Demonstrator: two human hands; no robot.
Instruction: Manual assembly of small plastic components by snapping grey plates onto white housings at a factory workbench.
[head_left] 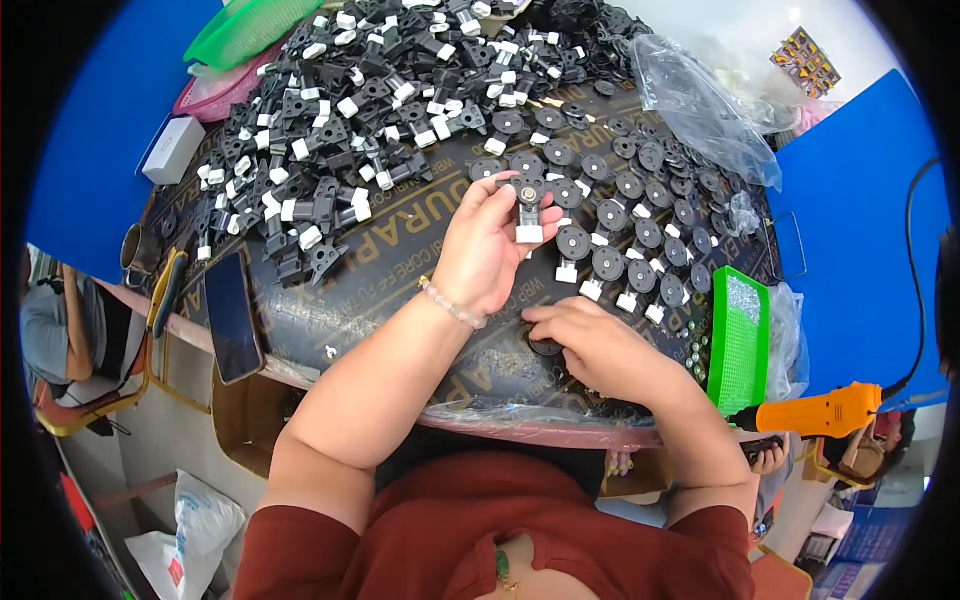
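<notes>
Left hand point(487, 235) pinches part point(530, 213); right hand point(598, 348) at disc point(544, 348), grip unclear.
A slack pinch could drop the part left of the green tray point(738, 372).

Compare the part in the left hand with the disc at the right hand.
Pose: the part is held up in the left hand; the disc lies on the table, partly covered by the right hand.
Colour: the part has a white end; the disc shows only black.
Shape: the part is elongated; the disc looks round.
Shared: both have black on them.
</notes>
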